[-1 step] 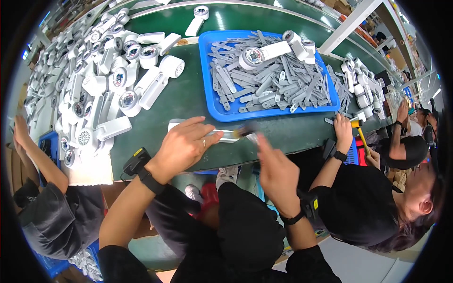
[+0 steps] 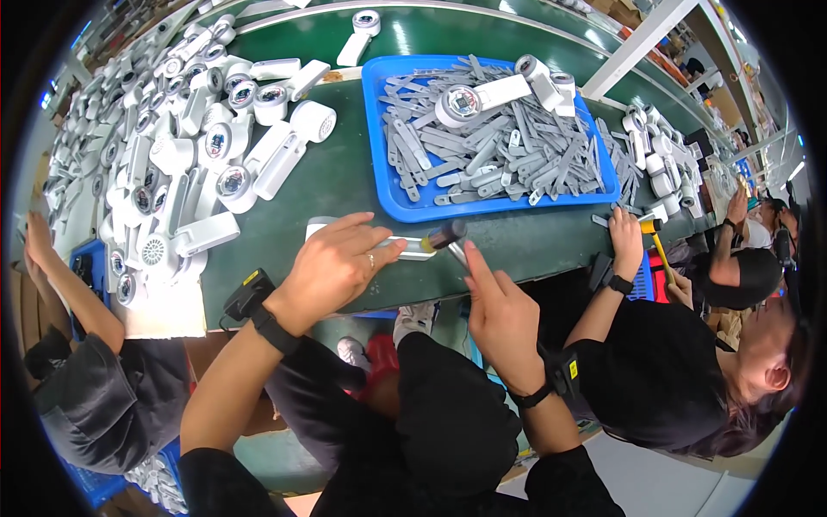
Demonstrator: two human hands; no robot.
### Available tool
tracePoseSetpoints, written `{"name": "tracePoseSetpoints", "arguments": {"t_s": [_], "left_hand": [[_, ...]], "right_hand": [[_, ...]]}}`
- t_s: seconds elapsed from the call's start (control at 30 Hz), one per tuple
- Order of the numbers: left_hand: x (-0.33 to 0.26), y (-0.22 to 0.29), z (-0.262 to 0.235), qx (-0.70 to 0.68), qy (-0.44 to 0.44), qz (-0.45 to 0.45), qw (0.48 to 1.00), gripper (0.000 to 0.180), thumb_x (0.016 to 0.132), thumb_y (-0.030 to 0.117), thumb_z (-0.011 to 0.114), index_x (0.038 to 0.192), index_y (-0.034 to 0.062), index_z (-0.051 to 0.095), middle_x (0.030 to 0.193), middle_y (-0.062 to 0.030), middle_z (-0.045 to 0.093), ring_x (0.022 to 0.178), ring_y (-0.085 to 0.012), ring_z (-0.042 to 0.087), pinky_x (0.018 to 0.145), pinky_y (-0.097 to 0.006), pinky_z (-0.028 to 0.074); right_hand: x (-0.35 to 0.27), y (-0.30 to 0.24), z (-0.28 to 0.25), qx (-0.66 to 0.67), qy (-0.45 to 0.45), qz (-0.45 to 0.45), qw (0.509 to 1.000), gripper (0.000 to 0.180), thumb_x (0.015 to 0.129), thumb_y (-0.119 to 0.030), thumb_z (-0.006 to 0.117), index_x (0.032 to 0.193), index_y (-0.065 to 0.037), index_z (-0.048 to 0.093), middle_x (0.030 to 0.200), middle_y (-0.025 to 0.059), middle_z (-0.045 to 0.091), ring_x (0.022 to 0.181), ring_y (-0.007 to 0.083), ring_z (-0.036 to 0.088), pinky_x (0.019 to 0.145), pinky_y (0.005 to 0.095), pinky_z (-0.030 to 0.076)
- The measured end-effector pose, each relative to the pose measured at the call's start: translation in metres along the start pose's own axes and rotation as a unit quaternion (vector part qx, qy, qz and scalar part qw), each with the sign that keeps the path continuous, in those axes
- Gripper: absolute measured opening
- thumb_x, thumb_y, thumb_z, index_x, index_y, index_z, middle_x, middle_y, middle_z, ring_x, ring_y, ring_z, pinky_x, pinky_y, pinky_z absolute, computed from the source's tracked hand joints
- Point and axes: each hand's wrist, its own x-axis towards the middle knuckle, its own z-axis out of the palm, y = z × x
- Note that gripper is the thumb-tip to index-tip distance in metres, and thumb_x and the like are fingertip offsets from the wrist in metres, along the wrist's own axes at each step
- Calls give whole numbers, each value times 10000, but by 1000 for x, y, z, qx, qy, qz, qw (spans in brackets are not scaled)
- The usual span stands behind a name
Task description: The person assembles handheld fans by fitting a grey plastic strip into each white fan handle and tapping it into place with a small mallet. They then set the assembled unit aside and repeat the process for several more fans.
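Observation:
My left hand (image 2: 336, 265) presses a white handheld fan part (image 2: 413, 247) down on the green bench, fingers over its middle. One rounded end of it shows behind the hand; its handle sticks out to the right. My right hand (image 2: 506, 326) is closed round a small hammer, its index finger stretched along the metal shaft. The dark hammer head (image 2: 450, 233) with a yellowish face is at the handle's right end; whether they touch I cannot tell. Beyond lies a blue tray (image 2: 392, 202) of grey strips, with several white fan bodies (image 2: 461, 103) on top.
A large heap of white fan bodies (image 2: 220, 142) covers the left of the bench (image 2: 336, 181), with another pile (image 2: 659, 159) at the right. A co-worker's hand (image 2: 627, 241) is close on the right, beside a yellow hammer (image 2: 659, 250). Another person's hands (image 2: 39, 241) are at far left.
The hammer head, smeared by motion before, shows sharp now, slightly higher over the handle's end. My right hand has shifted a little with it. My left hand keeps its place.

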Motion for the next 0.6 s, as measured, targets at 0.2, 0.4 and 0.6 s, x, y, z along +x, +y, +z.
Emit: {"name": "tracePoseSetpoints", "arguments": {"t_s": [0.2,0.4,0.6], "left_hand": [[0,-2,1,-8,-2,-5,1000,172,895,93,770,1061,56,792,995,-87,764,901,-258,740,1011,-448,588],[2,-2,-2,-10,3,-6,1000,177,885,94,778,1057,55,794,986,-91,772,873,-262,744,999,-444,594],[2,0,-10,28,-124,-40,991,261,820,18,699,1046,100,802,1030,-69,728,1121,-267,666,1262,-502,343]], "right_hand": [[-2,-4,-9,-29,38,-12,999,551,917,-34,731,1445,-175,657,726,102,554,597,298,588,558,404,477],[0,-6,-14,-29,42,-19,998,506,935,-70,724,1426,-184,670,734,94,567,607,295,593,559,413,474],[-1,5,-6,143,16,29,989,448,1041,-155,641,1481,-84,595,800,107,673,654,247,637,630,337,517]]}}
